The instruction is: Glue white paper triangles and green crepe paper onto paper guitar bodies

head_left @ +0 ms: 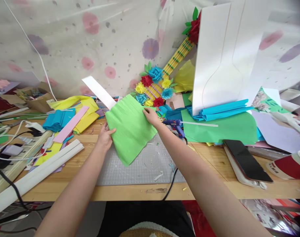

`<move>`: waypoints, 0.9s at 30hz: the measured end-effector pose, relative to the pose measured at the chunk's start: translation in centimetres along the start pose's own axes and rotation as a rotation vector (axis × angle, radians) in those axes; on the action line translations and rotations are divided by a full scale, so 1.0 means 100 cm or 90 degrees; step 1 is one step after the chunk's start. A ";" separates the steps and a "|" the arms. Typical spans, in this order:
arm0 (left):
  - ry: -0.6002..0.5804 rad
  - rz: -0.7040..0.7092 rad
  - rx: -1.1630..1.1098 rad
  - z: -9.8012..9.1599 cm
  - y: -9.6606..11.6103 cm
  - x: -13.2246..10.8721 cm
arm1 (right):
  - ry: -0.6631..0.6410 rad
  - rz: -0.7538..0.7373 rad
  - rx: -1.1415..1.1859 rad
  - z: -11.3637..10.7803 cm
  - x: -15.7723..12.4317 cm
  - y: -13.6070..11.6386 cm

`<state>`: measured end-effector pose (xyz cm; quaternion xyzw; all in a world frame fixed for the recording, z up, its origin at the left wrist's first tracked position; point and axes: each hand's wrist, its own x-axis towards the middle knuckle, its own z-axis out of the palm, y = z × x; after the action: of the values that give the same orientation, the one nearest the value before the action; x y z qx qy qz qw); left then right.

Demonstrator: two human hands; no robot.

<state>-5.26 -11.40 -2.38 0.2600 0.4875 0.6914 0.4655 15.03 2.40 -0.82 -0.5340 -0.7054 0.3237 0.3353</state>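
Note:
A bright green crepe-like sheet (131,128) is held up, tilted, above the grey cutting mat (145,174). My left hand (106,136) grips its left edge, with the thumb on the front and the other fingers behind. At its upper right edge, my right hand (151,116) pinches the sheet between thumb and fingers. A stiff white strip (99,92) sticks out past the sheet's upper left corner; its lower end is hidden by the green sheet. Just right of my right hand lies a blue glue gun (176,126).
A flower-trimmed yellow paper guitar (173,62) leans at the back beside a large white board (219,59). Right: green sheet (221,128), phone (246,159), cup (290,164). Left: power strips (24,156), white rolls (41,172), yellow crepe paper (87,117). A black cable (173,184) crosses the front edge.

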 end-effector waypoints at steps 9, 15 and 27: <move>-0.076 0.077 0.116 0.003 0.082 0.012 | 0.083 -0.129 0.358 -0.019 -0.006 -0.044; -0.010 0.220 0.175 0.005 0.113 0.029 | 0.133 -0.150 0.470 -0.030 -0.010 -0.064; -0.059 0.041 0.217 -0.016 0.107 0.023 | 0.030 -0.011 0.464 -0.020 -0.027 -0.052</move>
<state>-11.79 -11.01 6.60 0.3820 0.5670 0.6006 0.4146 14.44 -1.15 4.24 -0.3809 -0.5401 0.5386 0.5226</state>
